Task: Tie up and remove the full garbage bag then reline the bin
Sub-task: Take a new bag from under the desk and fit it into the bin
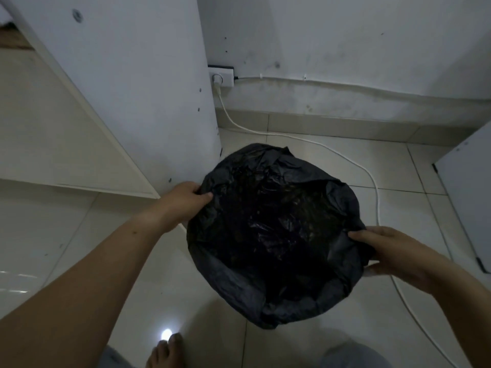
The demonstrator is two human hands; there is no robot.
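Garbage bag (276,235), left hand (183,203) pinching its left rim, right hand (385,251) fingers (358,234) clasping its right rim

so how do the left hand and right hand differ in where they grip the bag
Side: the left hand pinches the black bag at its left rim, beside the white cabinet panel; the right hand pinches the right rim, near the white cable.
Depth: the left hand grips farther from the person, the right hand nearer.
Shared: both hold rim plastic, with the bag's mouth spread between them.
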